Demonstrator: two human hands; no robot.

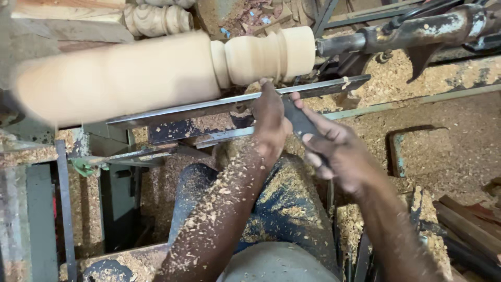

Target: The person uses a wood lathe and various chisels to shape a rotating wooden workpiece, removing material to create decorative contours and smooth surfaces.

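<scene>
The left hand (269,117) lies palm down over the front of a dark turning chisel (298,121), its fingers folded over the blade and pressed onto the long steel tool rest (219,104), which reads as a way to pin the tool against the bar so that the wood cannot kick it about. The right hand (336,154) sits behind and lower, fingers wrapped shut around the chisel's handle end, thumb laid along the top; held this far back it looks placed to steer the angle while the front hand gives the bearing point. The chisel's tip is hidden under the left hand, so whether it touches the wood cannot be told, though it points at the grooved section just above. That wood is a pale turned spindle (156,70) mounted across the lathe, blurred over its long plain stretch on the left, sharper where beads and coves are cut near its right end. The right end meets the rusty tailstock (412,31), which appears to hold it on centre. The tool rest runs parallel to and just below the spindle, near enough to support the tool close to the cut. Shavings coat the left forearm, the person's blue trousers (292,203) and the lathe bed (417,99). Another carved spindle (156,20) lies behind the lathe.
</scene>
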